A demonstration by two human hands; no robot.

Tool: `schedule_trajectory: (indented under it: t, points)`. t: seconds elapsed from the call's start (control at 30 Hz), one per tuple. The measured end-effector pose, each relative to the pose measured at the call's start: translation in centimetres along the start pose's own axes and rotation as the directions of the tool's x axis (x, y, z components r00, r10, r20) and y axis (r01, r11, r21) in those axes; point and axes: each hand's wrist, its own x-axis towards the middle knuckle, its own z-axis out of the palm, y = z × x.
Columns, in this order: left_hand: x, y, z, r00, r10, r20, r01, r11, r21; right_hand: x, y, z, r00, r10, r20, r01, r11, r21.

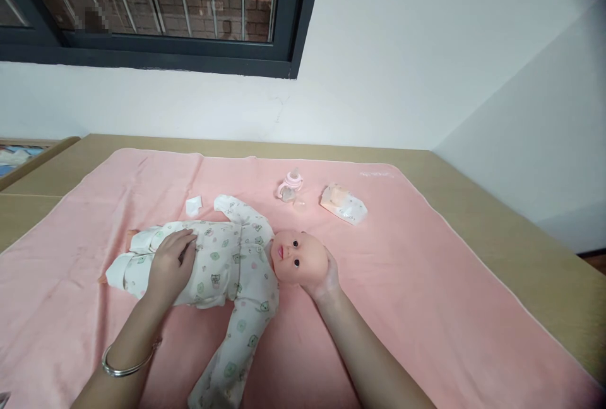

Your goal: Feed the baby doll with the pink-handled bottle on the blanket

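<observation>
A baby doll (pixel 220 264) in a white, green-patterned outfit lies on its back, its head toward the right and its feet toward the left. My left hand (pixel 173 262), with a silver bangle on the wrist, rests across the doll's waist, fingers laid over the cloth. Under the back of the doll's bald head (pixel 303 257) my right hand (pixel 326 279) is cupped, its fingers mostly hidden behind the head. One sleeve of the doll stretches toward me, the other away; no doll hands show out of them.
A pink sheet (pixel 402 295) covers most of the wooden tabletop (pixel 483 226). Beyond the doll lie a small white folded piece (pixel 194 206), a pink-ringed baby bottle part (pixel 290 185) and a crumpled clear packet (pixel 344 204). A wall and barred window (pixel 189 55) stand behind.
</observation>
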Motion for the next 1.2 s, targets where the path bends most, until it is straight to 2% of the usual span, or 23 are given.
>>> schedule_trajectory:
  t: [0.13, 0.53, 0.73, 0.93, 1.1, 1.2]
  points:
    - [0.0, 0.0, 0.0, 1.000, 0.006, -0.003, -0.006, 1.000, -0.001, -0.5, 0.2, 1.0, 0.996, 0.006, -0.085, -0.001, 0.998, 0.058]
    - [-0.1, -0.1, 0.1, 0.999, -0.044, 0.018, 0.045, 0.999, -0.024, -0.7, 0.1, 1.5, 0.995, 0.018, -0.103, -0.013, 0.999, 0.048]
    - [-0.2, -0.4, 0.5, 0.997, -0.071, 0.025, 0.072, 0.997, -0.032, -0.8, 0.2, 1.0, 0.999, -0.052, -0.001, 0.052, 0.999, 0.013]
    - [-0.3, -0.8, 1.2, 0.999, -0.051, 0.007, 0.051, 0.998, -0.034, 0.3, 0.3, -0.6, 0.980, -0.111, 0.165, 0.118, 0.992, -0.038]
    - [-0.3, -0.7, 1.4, 0.998, -0.055, -0.002, 0.055, 0.998, -0.033, 1.6, 0.5, -1.6, 0.981, -0.071, 0.178, 0.083, 0.995, -0.058]
    - [-0.3, -0.6, 1.7, 0.998, -0.059, -0.002, 0.058, 0.998, -0.033, 2.8, 1.2, -1.4, 0.974, -0.118, 0.191, 0.126, 0.992, -0.028]
